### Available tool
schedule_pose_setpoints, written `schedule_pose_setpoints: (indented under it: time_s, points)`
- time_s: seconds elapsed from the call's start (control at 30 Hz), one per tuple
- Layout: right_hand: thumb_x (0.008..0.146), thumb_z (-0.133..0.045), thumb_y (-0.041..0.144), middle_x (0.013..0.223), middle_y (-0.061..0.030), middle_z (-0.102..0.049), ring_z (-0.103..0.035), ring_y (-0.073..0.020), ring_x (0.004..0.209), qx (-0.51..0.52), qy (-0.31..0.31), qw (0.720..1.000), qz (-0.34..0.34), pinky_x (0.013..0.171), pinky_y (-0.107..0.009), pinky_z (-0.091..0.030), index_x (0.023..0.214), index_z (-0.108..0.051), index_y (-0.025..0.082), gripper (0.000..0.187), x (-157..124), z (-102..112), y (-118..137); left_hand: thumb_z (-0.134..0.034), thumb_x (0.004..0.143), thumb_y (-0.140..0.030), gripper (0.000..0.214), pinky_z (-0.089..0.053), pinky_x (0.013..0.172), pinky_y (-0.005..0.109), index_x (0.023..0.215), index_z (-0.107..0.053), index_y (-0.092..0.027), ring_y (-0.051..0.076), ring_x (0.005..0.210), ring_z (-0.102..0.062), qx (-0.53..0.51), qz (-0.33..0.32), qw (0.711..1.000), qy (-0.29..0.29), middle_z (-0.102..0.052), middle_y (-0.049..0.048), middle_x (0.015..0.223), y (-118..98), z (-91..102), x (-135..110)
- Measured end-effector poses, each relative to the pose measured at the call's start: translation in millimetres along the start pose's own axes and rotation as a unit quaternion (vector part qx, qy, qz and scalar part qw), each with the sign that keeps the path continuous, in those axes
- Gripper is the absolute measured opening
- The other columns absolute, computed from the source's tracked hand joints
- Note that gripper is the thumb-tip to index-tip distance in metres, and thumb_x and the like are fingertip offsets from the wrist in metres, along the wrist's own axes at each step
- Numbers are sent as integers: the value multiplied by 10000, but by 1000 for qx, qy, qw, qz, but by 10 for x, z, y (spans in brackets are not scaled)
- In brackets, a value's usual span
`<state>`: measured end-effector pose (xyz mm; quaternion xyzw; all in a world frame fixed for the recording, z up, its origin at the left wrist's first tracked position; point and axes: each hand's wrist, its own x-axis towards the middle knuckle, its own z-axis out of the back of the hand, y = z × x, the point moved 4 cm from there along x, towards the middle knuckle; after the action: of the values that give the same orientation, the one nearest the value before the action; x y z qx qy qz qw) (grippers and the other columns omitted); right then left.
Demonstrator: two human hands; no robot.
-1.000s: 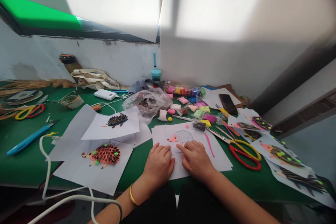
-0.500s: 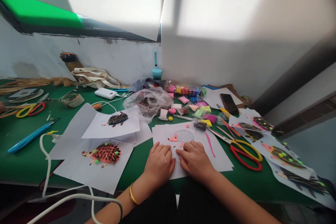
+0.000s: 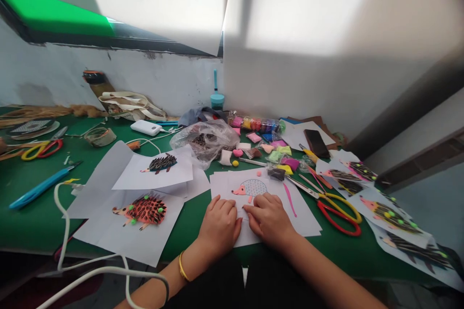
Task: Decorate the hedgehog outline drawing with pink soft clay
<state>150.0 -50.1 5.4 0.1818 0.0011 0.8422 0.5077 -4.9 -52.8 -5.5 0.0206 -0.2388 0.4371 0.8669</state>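
A sheet of white paper (image 3: 304,217) lies before me with a hedgehog drawing (image 3: 255,187) on it. Its face is covered in pink clay, and its body is an outline with small blue marks. A small pink clay piece (image 3: 250,199) sits below the body, and another pink bit (image 3: 258,173) lies above. My left hand (image 3: 220,222) rests on the paper's left edge, fingers loosely extended, holding nothing visible. My right hand (image 3: 270,217) touches the paper below the drawing, index finger stretched out, thumb apart from it. A tiny dark spot shows at that fingertip.
Right of the sheet lie a pink modelling tool (image 3: 290,199) and red-yellow scissors (image 3: 339,212). Clay packets (image 3: 290,162) and a plastic bag (image 3: 206,137) are behind. Finished hedgehog pictures (image 3: 147,210) lie at both sides. A white cable (image 3: 65,231) crosses the left front edge.
My right index fingertip has shifted slightly left and forward. The small dark piece that lay apart on the paper now shows only at the fingertip. My left hand stays put.
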Motion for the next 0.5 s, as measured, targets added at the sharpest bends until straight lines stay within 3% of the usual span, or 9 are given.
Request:
schedule_pose_setpoints:
  time_s: [0.33, 0.5]
  points:
    - [856, -618, 275, 993, -56, -639, -490, -230, 946, -22, 14, 1000, 1, 839, -376, -277, 1263, -624, 251, 407, 73, -94, 64, -579, 857, -219, 159, -383, 1073, 477, 991, -650, -174, 243, 1029, -619, -3, -3, 1000, -4, -683, 75, 1088, -1, -4, -4]
    - [876, -594, 264, 895, -38, -629, -491, -212, 899, -17, 5, 1000, 9, 812, -366, -272, 981, -708, 251, 156, 41, -30, 47, -570, 871, -228, 132, -392, 1073, 468, 967, -642, -175, 238, 1018, -616, -4, -2, 1000, -4, -672, 76, 1057, 2, 0, -7]
